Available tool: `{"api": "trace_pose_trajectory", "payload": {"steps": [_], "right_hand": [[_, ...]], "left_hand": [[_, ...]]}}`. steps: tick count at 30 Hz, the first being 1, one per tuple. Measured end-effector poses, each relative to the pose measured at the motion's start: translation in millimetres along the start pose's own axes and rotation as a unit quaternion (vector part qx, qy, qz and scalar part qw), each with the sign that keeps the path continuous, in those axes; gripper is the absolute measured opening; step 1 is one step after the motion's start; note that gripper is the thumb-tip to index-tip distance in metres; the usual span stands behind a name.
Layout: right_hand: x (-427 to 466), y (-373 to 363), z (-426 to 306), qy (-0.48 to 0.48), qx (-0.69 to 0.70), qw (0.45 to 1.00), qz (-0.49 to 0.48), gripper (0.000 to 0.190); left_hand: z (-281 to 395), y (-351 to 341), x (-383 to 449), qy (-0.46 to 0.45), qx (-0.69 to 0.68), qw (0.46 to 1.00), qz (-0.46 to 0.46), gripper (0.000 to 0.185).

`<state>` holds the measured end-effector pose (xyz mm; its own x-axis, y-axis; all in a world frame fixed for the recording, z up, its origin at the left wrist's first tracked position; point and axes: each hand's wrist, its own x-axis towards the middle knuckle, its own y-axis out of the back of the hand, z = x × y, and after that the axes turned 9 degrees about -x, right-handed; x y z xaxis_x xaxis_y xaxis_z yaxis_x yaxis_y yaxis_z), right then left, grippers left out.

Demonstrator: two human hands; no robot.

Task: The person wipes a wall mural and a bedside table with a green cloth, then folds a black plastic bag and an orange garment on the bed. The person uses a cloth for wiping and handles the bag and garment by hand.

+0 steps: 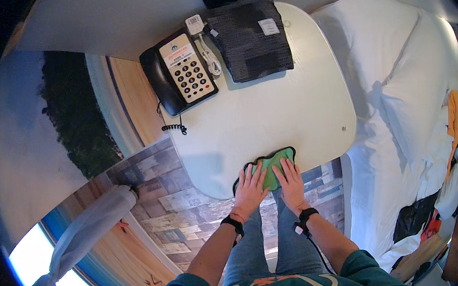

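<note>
A green cloth with black edging (272, 176) lies at the near edge of the white table (259, 115). My left hand (250, 188) rests flat on the cloth's left part, its fingers a little apart. On the right part lies my right hand (290, 182), also palm down with fingers spread. Both thumbs show on top of the cloth and point towards each other. The hands do not touch. What is under the palms is hidden.
At the table's back left stands a black desk telephone (183, 73) with a coiled cord (173, 127). Beside it are a white charger (194, 24) with a bundled cable (210, 60), and a folded dark textile (252, 41). A bed with white bedding (397, 85) stands to the right.
</note>
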<state>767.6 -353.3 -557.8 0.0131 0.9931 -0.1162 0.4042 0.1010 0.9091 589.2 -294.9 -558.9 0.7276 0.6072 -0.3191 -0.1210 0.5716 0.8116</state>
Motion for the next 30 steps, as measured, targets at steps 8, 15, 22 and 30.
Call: {"api": "trace_pose_trajectory", "payload": {"steps": [8,15,22,30], "right_hand": [[113.7,27.9,40.3,-0.063,0.023,0.992,0.107,0.070],[96.8,23.5,66.5,-0.065,0.037,0.988,0.134,0.067],[-17.5,18.7,50.2,-0.164,0.088,0.978,0.094,0.077],[52.9,53.9,150.0,-0.233,0.052,0.947,0.217,0.059]], "left_hand": [[-17.0,54.0,130.4,-0.016,0.013,0.994,0.110,0.078],[17.8,33.0,118.4,-0.014,-0.037,0.994,0.106,0.077],[48.1,-5.4,71.3,-0.093,0.030,0.995,-0.020,0.066],[100.4,29.3,228.6,-0.169,0.033,0.985,0.028,0.061]]}}
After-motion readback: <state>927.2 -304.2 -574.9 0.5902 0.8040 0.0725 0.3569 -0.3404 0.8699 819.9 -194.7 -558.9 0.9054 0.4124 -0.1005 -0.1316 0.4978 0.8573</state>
